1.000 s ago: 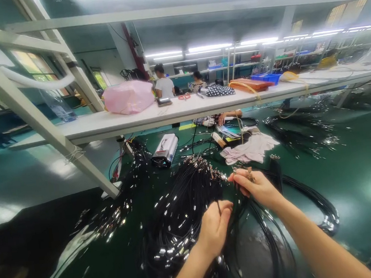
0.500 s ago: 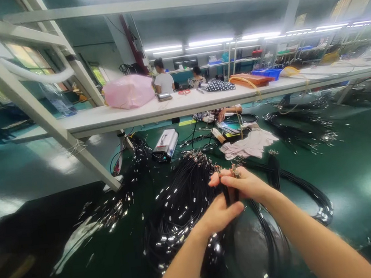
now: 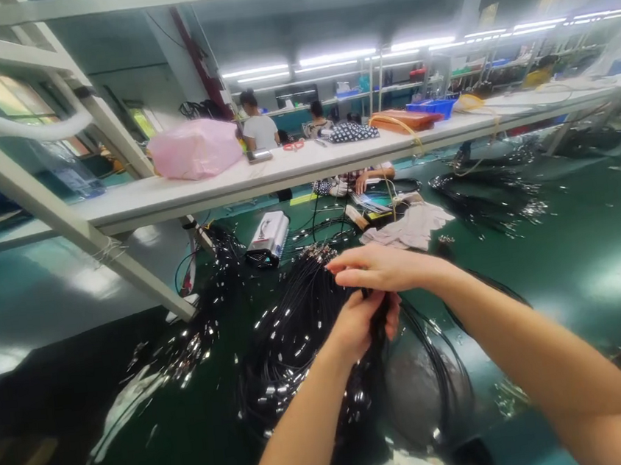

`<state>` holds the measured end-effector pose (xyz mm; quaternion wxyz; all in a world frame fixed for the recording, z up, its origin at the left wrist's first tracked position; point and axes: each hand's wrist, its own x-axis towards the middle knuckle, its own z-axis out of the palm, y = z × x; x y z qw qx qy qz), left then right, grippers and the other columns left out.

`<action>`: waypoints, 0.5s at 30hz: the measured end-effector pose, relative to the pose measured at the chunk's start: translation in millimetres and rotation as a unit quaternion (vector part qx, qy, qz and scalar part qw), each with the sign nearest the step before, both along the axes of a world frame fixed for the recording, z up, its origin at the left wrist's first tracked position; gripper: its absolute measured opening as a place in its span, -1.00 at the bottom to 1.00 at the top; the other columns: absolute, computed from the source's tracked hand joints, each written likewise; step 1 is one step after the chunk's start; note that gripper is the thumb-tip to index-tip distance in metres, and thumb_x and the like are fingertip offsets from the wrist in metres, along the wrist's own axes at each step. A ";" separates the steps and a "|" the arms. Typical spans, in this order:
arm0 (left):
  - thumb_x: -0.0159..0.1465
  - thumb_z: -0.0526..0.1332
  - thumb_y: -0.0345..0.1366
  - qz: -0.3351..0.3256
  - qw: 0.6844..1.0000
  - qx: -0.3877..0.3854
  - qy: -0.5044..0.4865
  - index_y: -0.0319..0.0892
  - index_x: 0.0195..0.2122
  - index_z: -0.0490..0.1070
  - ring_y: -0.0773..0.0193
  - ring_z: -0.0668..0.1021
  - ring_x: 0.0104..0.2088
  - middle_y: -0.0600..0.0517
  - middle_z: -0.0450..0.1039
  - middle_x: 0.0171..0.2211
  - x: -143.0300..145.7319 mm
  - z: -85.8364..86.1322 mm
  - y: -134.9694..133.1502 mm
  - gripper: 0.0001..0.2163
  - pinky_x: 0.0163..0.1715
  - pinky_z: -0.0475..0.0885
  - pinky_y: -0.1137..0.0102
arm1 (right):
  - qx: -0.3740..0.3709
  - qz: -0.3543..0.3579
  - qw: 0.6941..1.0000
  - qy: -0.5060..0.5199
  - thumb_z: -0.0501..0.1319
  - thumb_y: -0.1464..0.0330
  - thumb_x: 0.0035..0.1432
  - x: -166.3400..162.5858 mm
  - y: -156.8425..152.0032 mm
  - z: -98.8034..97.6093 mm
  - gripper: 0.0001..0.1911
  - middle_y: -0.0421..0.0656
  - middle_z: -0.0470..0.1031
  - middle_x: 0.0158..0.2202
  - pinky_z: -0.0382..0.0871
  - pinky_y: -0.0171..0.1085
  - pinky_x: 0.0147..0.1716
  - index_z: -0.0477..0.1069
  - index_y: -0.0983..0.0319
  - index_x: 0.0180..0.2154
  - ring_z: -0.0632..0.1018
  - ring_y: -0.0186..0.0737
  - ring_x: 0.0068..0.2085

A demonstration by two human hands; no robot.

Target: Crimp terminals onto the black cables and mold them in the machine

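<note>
Head view: a green worktop [image 3: 569, 264] strewn with black cords.
Left hand [image 3: 360, 323]: fingers wrapped tight about a bunch of black cords [image 3: 298, 322], at 6 o'clock of the right hand.
Right hand [image 3: 386, 267]: lies flat over the bunch's top, fingers together, pointing to 9 o'clock.
Cloth [image 3: 413, 226]: at 12 o'clock, apart.
Shelf [image 3: 304, 168]: beyond, carrying a pink bag [image 3: 196, 148].

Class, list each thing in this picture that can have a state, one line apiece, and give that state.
Left hand: closed around a gathered bunch of thin black cords.
Right hand: fingers together, resting flat on the cord ends.
Bundle of thin black cords with metal tips: heaped loosely on the green table.
Pink plastic bag: full, lying on the white shelf.
Pale cloth: crumpled.
</note>
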<state>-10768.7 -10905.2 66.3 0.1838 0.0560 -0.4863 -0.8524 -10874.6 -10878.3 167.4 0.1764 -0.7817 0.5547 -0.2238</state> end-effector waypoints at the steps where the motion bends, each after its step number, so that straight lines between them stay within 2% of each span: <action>1: 0.13 0.17 -0.05 -0.006 1.000 0.002 0.009 -0.30 -0.41 0.30 0.41 0.32 -0.68 0.08 0.26 -0.66 -1.6 4.1 -1.3 -0.66 -0.68 0.20 0.49 | -0.026 0.005 1.000 0.010 0.02 0.18 0.18 2.1 0.3 -0.8 -0.60 -0.07 0.46 -0.09 0.31 -0.24 -0.14 0.41 0.29 -0.09 0.46 -0.17 -0.11; 4: 0.10 0.21 -0.08 -0.064 0.998 0.017 0.013 -0.28 -0.43 0.27 0.48 0.26 -0.69 0.14 0.19 -0.67 -5.1 14.8 -3.5 -0.69 -0.69 0.15 0.54 | -0.080 0.018 0.996 -0.018 -0.01 0.23 0.20 2.4 -1.0 -1.9 -0.64 -0.16 0.52 -0.28 0.34 -0.30 -0.25 0.44 0.29 -0.16 0.50 -0.28 -0.27; 6: 0.13 0.20 -0.08 -0.090 0.995 0.035 -0.007 -0.24 -0.48 0.20 0.57 0.13 -0.74 0.21 0.05 -0.71 -4.3 25.0 -4.3 -0.69 -0.75 0.01 0.61 | -0.108 0.002 0.988 -0.112 -0.01 0.25 0.20 -3.4 -2.7 -1.3 -0.65 -0.21 0.51 -0.33 0.35 -0.31 -0.28 0.40 0.28 -0.13 0.49 -0.34 -0.32; 8: 0.19 0.12 -0.06 -0.049 0.998 0.043 -0.010 -0.19 -0.54 0.09 0.61 0.00 -0.78 0.25 -0.09 -0.72 0.7 43.5 -5.9 -0.66 -0.77 -0.12 0.64 | -0.154 -0.042 0.954 -0.254 0.01 0.24 0.19 -14.2 -0.5 -4.2 -0.66 -0.22 0.49 -0.30 0.36 -0.30 -0.24 0.36 0.26 -0.09 0.48 -0.36 -0.27; 10: 0.27 -0.03 -0.08 0.058 0.998 0.029 0.019 -0.17 -0.58 -0.02 0.63 -0.02 -0.79 0.25 -0.20 -0.71 10.5 72.6 -9.0 -0.64 -0.74 -0.14 0.66 | -0.181 -0.106 0.901 -0.379 0.08 0.22 0.14 -27.5 13.1 -17.1 -0.69 -0.23 0.49 -0.32 0.37 -0.33 -0.27 0.37 0.25 -0.14 0.48 -0.38 -0.28; 12: 0.30 -0.20 -0.12 0.178 0.982 -0.012 0.065 -0.17 -0.60 -0.08 0.69 0.00 -0.79 0.24 -0.26 -0.69 24.3 108.6 -13.8 -0.64 -0.67 -0.15 0.70 | -0.121 -0.158 0.868 -0.455 0.17 0.23 0.06 -38.1 43.6 -44.1 -0.75 -0.25 0.47 -0.51 0.35 -0.43 -0.49 0.43 0.28 -0.30 0.47 -0.42 -0.49; 13: 0.29 -0.35 -0.15 0.222 0.970 -0.035 0.088 -0.19 -0.61 -0.08 0.74 -0.01 -0.77 0.23 -0.27 -0.68 32.2 126.9 -16.9 -0.63 -0.61 -0.14 0.71 | -0.018 -0.148 0.867 -0.476 0.19 0.21 0.05 -40.8 65.1 -62.5 -0.74 -0.25 0.42 -0.63 0.25 -0.46 -0.65 0.43 0.30 -0.42 0.39 -0.44 -0.64; 14: 0.21 -0.56 -0.20 0.260 0.958 -0.063 0.100 -0.23 -0.60 -0.04 0.79 0.00 -0.73 0.23 -0.27 -0.66 40.5 143.6 -20.5 -0.55 -0.54 -0.12 0.69 | 0.084 -0.128 0.850 -0.504 0.13 0.16 0.08 -41.1 89.4 -83.3 -0.64 -0.25 0.34 -0.73 0.10 -0.47 -0.77 0.41 0.31 -0.55 0.29 -0.47 -0.74; 15: 0.08 -0.71 -0.25 0.308 0.942 -0.093 0.097 -0.28 -0.59 0.01 0.82 0.01 -0.71 0.22 -0.25 -0.65 49.0 157.8 -24.7 -0.45 -0.50 -0.09 0.66 | 0.170 -0.104 0.821 -0.535 0.09 0.10 0.09 -38.9 115.0 -105.5 -0.54 -0.23 0.30 -0.78 0.01 -0.47 -0.82 0.39 0.32 -0.63 0.23 -0.47 -0.79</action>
